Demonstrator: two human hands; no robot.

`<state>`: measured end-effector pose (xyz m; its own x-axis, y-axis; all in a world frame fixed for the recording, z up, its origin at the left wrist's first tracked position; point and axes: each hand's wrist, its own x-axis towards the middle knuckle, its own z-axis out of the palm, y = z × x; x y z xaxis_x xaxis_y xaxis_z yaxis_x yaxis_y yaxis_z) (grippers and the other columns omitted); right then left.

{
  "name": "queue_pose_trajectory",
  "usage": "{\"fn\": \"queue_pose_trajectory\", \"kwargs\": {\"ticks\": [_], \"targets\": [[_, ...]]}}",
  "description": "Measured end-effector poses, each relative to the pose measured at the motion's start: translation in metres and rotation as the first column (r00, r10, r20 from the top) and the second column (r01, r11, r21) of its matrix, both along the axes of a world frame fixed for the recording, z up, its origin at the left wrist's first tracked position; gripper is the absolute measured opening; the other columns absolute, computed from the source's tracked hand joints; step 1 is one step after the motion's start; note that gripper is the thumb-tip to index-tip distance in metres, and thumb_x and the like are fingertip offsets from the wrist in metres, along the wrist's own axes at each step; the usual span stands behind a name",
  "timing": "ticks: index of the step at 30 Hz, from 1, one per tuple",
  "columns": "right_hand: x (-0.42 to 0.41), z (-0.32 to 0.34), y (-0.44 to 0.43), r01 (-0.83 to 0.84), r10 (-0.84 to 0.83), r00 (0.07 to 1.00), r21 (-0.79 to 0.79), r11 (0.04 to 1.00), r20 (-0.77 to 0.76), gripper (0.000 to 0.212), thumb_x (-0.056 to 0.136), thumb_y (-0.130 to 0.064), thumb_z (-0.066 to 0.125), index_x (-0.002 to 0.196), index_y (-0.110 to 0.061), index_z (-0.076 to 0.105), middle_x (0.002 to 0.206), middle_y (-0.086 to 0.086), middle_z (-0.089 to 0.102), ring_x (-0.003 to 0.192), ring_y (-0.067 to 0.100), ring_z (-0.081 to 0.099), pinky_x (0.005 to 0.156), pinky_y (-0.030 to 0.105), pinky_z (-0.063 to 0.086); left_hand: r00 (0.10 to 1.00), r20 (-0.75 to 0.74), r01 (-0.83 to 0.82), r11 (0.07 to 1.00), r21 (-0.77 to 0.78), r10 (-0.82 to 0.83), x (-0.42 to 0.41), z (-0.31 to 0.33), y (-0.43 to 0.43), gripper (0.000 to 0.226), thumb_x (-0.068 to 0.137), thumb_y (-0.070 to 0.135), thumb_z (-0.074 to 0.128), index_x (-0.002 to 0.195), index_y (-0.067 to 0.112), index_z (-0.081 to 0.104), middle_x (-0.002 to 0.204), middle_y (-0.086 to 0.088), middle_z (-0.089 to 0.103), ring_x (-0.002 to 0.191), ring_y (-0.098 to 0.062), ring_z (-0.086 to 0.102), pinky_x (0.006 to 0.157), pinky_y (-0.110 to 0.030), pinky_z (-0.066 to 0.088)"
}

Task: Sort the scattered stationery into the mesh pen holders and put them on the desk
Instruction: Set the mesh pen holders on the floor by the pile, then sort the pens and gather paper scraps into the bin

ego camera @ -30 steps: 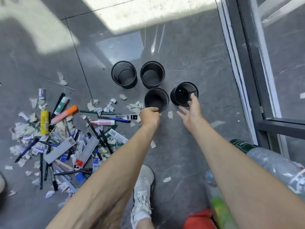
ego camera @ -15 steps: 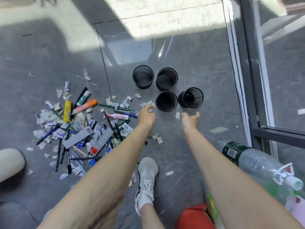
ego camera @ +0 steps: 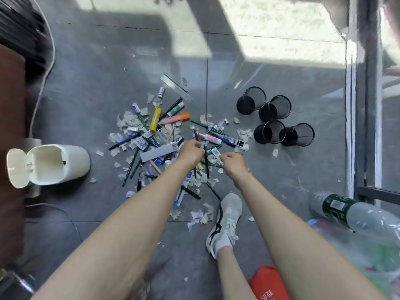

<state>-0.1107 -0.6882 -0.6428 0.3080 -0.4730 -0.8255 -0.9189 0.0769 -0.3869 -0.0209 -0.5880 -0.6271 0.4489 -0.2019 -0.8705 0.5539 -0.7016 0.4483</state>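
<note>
Sorting is starting: both hands are leaving the mesh pen holders, the left hand pinching a dark pen, the right hand curling its fingers just beside, on what I cannot tell.

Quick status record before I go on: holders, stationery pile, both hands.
holders: four black mesh pen holders, upright on the floor, nothing visible inside
pile: stationery pile mixed with paper scraps, left of the holders
left: left hand over pile, fingers curled, grip unclear
right: right hand beside it, fingers curled, grip unclear
progress: nothing sorted yet
</note>
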Motion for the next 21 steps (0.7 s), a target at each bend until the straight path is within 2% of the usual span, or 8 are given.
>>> {"fn": "queue_pose_trajectory", "kwargs": {"ticks": [2,5,8,9,11,14,17,21], "targets": [[0.0,0.007,0.037,-0.061,0.061,0.998,0.006,0.998,-0.003,0.025,0.088,-0.012,0.045,0.085,0.009,0.059,0.068,0.011,0.045,0.063,0.019,0.037,0.061,0.029,0.029,1.0,-0.003,0.03,1.0,0.006,-0.03,0.006,0.004,0.044,0.021,0.087,0.0,0.048,0.105,0.008,0.056,0.095,-0.017,0.059,0.079,-0.026,0.059,0.068,-0.028,0.039],[-0.004,0.014,0.089,-0.15,0.151,0.987,0.021,0.988,-0.057,0.023,0.089,-0.011,0.043,0.067,-0.006,0.049,0.061,0.011,0.042,0.059,0.022,0.035,0.058,0.03,0.026,0.996,0.027,0.08,0.995,0.056,-0.082,0.013,0.008,0.108,0.024,0.089,0.0,0.047,0.109,0.007,0.058,0.099,-0.018,0.061,0.092,-0.031,0.062,0.07,-0.029,0.042],[-0.013,0.012,0.129,-0.223,0.223,0.971,0.007,0.975,-0.081,0.023,0.087,-0.007,0.045,0.076,0.007,0.059,0.074,0.031,0.052,0.07,0.038,0.053,0.062,0.038,0.04,0.996,0.053,0.06,0.992,0.108,-0.066,0.017,0.007,0.167,0.022,0.089,-0.004,0.047,0.103,0.003,0.063,0.098,-0.014,0.062,0.082,-0.027,0.057,0.067,-0.031,0.045],[-0.017,0.01,0.138,-0.255,0.254,0.962,0.005,0.967,-0.098,0.021,0.086,-0.007,0.046,0.076,0.007,0.059,0.074,0.03,0.053,0.07,0.036,0.054,0.062,0.037,0.041,0.996,0.064,0.06,0.991,0.123,-0.068,0.019,0.003,0.182,0.021,0.089,-0.004,0.047,0.099,0.003,0.064,0.097,-0.011,0.061,0.082,-0.028,0.057,0.07,-0.032,0.045],[-0.023,0.001,0.157,-0.331,0.332,0.935,0.031,0.943,-0.123,0.018,0.085,-0.009,0.046,0.071,-0.002,0.054,0.064,0.016,0.046,0.059,0.025,0.042,0.058,0.031,0.029,0.993,0.09,0.062,0.985,0.16,-0.078,0.02,-0.011,0.213,0.025,0.09,-0.002,0.046,0.109,0.001,0.061,0.11,-0.007,0.057,0.095,-0.031,0.061,0.082,-0.035,0.047],[-0.026,-0.021,0.166,-0.436,0.433,0.889,0.014,0.9,-0.147,0.025,0.09,-0.015,0.047,0.099,0.001,0.064,0.087,0.014,0.06,0.078,0.025,0.054,0.067,0.03,0.037,0.989,0.128,0.05,0.982,0.184,-0.075,0.015,-0.042,0.239,0.03,0.091,-0.001,0.046,0.12,0.0,0.057,0.126,-0.014,0.055,0.111,-0.033,0.058,0.094,-0.037,0.044],[-0.025,-0.046,0.167,-0.477,0.472,0.871,-0.01,0.879,-0.135,0.043,0.094,-0.018,0.047,0.135,-0.007,0.044,0.128,0.018,0.054,0.108,0.029,0.054,0.083,0.03,0.039,0.977,0.181,0.07,0.975,0.211,-0.109,-0.002,-0.079,0.25,0.034,0.09,0.003,0.049,0.123,0.006,0.055,0.129,-0.014,0.055,0.114,-0.031,0.055,0.098,-0.036,0.044],[-0.03,-0.093,0.152,-0.662,0.653,0.749,-0.117,0.74,-0.108,0.049,0.097,-0.025,0.044,0.141,-0.006,0.031,0.139,0.018,0.045,0.122,0.033,0.047,0.094,0.036,0.039,0.887,0.276,0.302,0.917,0.26,-0.37,-0.031,-0.133,0.246,0.039,0.088,0.009,0.053,0.128,0.01,0.051,0.129,-0.014,0.046,0.112,-0.032,0.052,0.094,-0.037,0.042]]}}
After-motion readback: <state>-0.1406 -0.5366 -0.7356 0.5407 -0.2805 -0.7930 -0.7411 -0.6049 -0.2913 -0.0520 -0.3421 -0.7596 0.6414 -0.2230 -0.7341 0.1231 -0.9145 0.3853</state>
